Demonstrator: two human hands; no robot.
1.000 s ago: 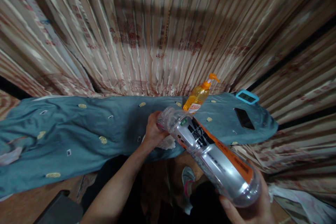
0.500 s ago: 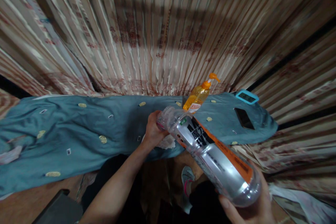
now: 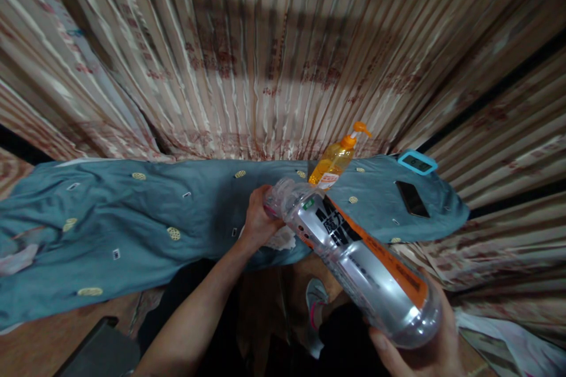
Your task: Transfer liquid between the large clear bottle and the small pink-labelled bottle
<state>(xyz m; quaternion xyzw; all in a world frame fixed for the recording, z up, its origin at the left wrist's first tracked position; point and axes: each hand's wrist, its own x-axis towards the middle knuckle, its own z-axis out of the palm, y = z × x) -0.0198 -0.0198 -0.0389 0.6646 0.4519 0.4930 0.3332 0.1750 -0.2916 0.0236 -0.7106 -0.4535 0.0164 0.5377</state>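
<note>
A large clear plastic bottle (image 3: pixel 354 253) with a silver, black and orange label lies tilted across the view, its neck pointing up and left. My right hand (image 3: pixel 420 347) is closed around its base. At the neck end, my left hand (image 3: pixel 260 218) grips a small clear plastic container (image 3: pixel 275 194) with a touch of pink; its shape is mostly hidden by my fingers. The container and the bottle's neck meet or overlap. Below my left hand, a crumpled white tissue (image 3: pixel 283 240) rests on the blue-green cloth (image 3: pixel 207 212). Just beyond the large bottle stands a pump bottle (image 3: pixel 331 164) of yellow liquid.
A black phone (image 3: pixel 412 198) and a blue-framed digital clock (image 3: pixel 417 162) lie at the cloth's right end. Striped curtains (image 3: pixel 265 70) hang behind and at the sides. White plastic (image 3: pixel 20 259) lies at far left, and a dark grey object (image 3: pixel 92 347) stands lower left.
Both hands and the large bottle keep almost the same place. The view has shifted very slightly.
</note>
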